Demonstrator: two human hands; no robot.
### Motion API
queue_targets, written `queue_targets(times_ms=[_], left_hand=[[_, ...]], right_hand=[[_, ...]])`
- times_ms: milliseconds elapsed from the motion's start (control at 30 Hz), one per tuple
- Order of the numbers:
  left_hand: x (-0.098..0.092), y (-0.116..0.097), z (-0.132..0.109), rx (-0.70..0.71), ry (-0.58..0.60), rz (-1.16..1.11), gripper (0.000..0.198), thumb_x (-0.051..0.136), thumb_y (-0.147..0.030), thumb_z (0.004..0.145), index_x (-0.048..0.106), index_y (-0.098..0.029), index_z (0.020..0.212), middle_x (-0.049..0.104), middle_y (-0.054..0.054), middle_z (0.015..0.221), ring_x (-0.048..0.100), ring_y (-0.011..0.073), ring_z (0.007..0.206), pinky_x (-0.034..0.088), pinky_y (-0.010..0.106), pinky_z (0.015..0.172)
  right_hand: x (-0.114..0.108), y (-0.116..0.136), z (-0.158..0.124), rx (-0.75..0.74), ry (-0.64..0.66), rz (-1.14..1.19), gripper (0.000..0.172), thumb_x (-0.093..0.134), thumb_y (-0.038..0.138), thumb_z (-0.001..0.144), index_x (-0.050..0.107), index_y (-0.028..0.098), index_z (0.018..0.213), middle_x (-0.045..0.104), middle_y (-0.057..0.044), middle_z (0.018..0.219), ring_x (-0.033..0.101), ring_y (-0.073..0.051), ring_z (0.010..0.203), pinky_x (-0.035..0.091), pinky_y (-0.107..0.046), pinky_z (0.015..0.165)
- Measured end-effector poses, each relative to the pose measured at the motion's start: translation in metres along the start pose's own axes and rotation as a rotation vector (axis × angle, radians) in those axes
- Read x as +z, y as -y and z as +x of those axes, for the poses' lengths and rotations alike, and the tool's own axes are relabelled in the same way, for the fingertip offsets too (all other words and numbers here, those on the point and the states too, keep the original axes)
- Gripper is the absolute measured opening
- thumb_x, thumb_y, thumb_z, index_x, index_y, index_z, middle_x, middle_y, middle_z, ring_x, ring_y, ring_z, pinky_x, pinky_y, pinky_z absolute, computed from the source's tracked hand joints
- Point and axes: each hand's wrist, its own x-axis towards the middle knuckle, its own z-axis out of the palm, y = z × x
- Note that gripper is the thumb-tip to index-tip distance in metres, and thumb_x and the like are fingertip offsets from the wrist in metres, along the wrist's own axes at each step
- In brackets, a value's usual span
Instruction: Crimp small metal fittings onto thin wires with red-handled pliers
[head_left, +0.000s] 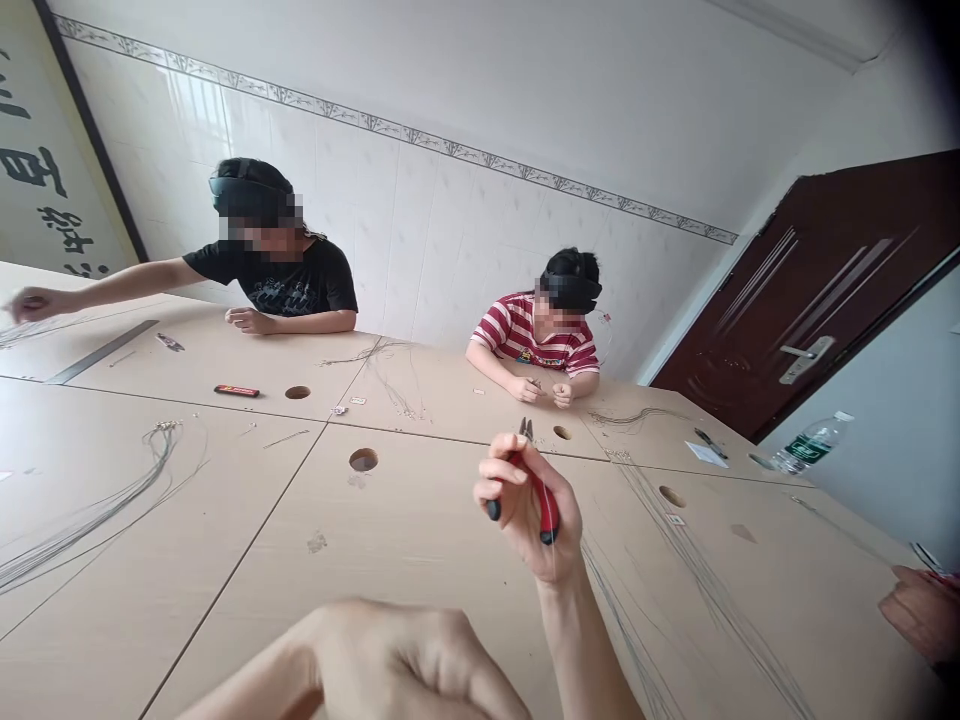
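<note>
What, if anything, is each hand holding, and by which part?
The right hand holds the pliers by the red handles. Whether the left hand holds anything cannot be told.

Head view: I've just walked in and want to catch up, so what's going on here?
The wearer's right hand holds red-handled pliers up above the table, tips pointing upward. The left hand is low in front, cut off by the picture's edge, so I cannot tell whether it holds anything. Bundles of thin, wire-like strands lie on the table. Across it sit a person in a black T-shirt, one arm stretched sideways, and a person in a striped shirt, hands close together.
</note>
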Motion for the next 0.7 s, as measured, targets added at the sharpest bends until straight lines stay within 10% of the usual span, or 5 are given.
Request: queue_targets(times_ms=[100, 333, 700], left_hand=[[-0.02, -0.023, -0.03, -0.155, -0.024, -0.1, 0.049, 0.053, -0.056, 0.091, 0.065, -0.013, 0.069, 0.045, -0.001, 0.04, 0.037, 0.0084, 0.029, 0.023, 0.019, 0.027], [-0.046, -0.028, -0.077, 0.101, -0.213, -0.134, 0.039, 0.046, -0.034, 0.099, 0.074, -0.012, 0.084, 0.037, -0.006, 0.035, 0.018, 0.0028, 0.024, 0.007, 0.015, 0.027], [-0.033, -0.051, -0.041, 0.688, -0.318, -0.381, 0.03, 0.047, -0.027, 0.098, 0.063, -0.023, 0.073, 0.009, -0.017, 0.023, -0.008, 0.0012, 0.017, 0.011, 0.009, 0.019]], right_hand=[[0.002, 0.009, -0.007, -0.038, 0.054, 0.025, 0.012, 0.061, 0.011, 0.086, 0.054, 0.02, 0.086, 0.066, 0.005, 0.086, 0.053, -0.004, 0.059, 0.052, -0.022, 0.063], [0.002, 0.013, -0.011, -0.06, 0.119, 0.052, 0.019, 0.057, 0.005, 0.085, 0.05, 0.022, 0.087, 0.06, 0.007, 0.072, 0.055, -0.007, 0.06, 0.053, -0.024, 0.064], [-0.006, -0.006, 0.0, -0.055, 0.112, -0.022, 0.012, 0.054, 0.013, 0.091, 0.048, 0.02, 0.083, 0.04, 0.007, 0.064, 0.044, -0.008, 0.06, 0.049, -0.028, 0.067]])
